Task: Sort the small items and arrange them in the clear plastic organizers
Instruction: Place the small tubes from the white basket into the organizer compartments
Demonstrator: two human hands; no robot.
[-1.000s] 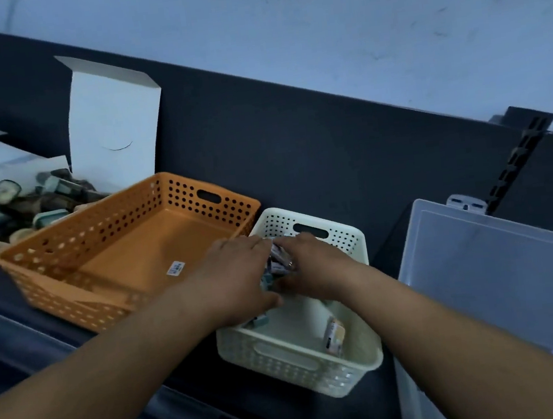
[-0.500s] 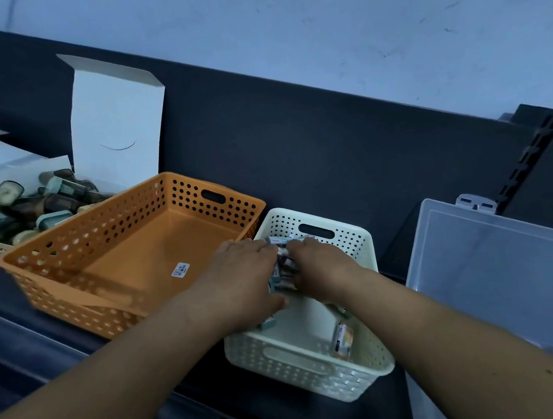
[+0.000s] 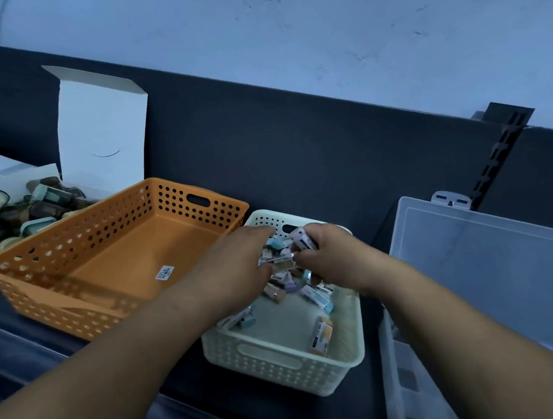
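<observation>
White basket (image 3: 286,370) holds the packets (image 3: 287,282), a loose heap at its far end and a few strays nearer; both hands are down in it; the right hand (image 3: 332,261) pinches one packet (image 3: 302,239) between thumb and fingers, lifted just above the heap; the left hand (image 3: 230,269) curves over the heap's other side, touching it, though whether it grips anything I cannot tell, its fingertips being hidden. Sorting looks barely begun: the organizer (image 3: 492,274) stands to the right with its lid up, and the compartments in view at the bottom edge show nothing I can make out; the orange basket (image 3: 81,293) beside the white one holds only a label. By my judgement nearly every packet is left to move.
</observation>
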